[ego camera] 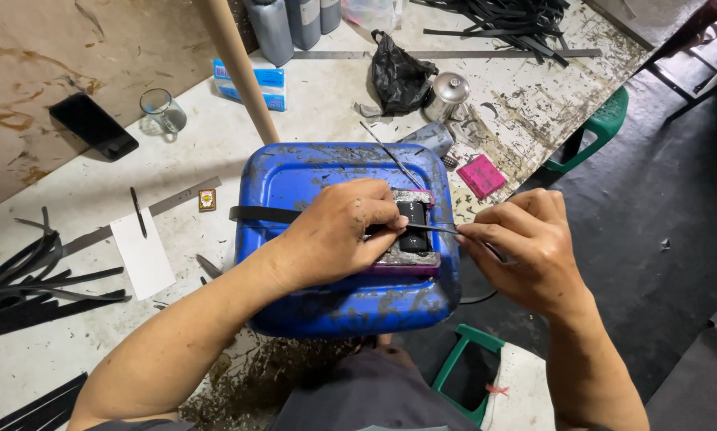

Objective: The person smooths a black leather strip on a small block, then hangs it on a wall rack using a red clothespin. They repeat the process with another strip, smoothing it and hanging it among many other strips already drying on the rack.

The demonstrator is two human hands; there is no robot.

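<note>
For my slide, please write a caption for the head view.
Two hands, left hand and right hand, work a black strap on a blue container.

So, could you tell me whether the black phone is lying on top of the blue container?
No, the black phone lies on the brown board at the far left, well apart from the blue container.

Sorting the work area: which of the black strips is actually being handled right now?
The black strip lying across the blue container, pinned under the left hand. The other strips lie in loose piles on the table, untouched.
</note>
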